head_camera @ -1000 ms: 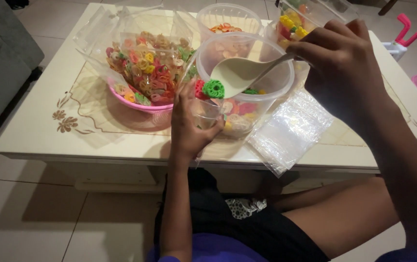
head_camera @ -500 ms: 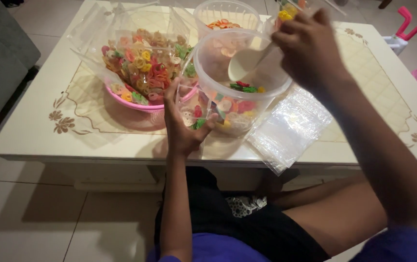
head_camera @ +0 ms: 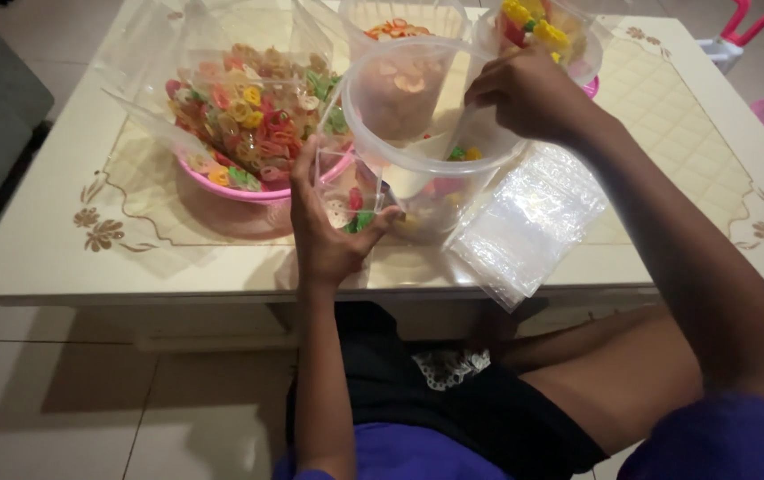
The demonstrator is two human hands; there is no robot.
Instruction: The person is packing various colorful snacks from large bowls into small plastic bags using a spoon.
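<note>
small clear bag of coloured rings, in my left hand | stack of clear flat bags, table edge | big clear bag, in pink bowl

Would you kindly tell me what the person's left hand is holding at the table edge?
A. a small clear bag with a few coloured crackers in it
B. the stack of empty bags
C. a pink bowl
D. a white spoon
A: the left hand grips a small clear bag with coloured pieces inside, beside the clear tub.
</note>
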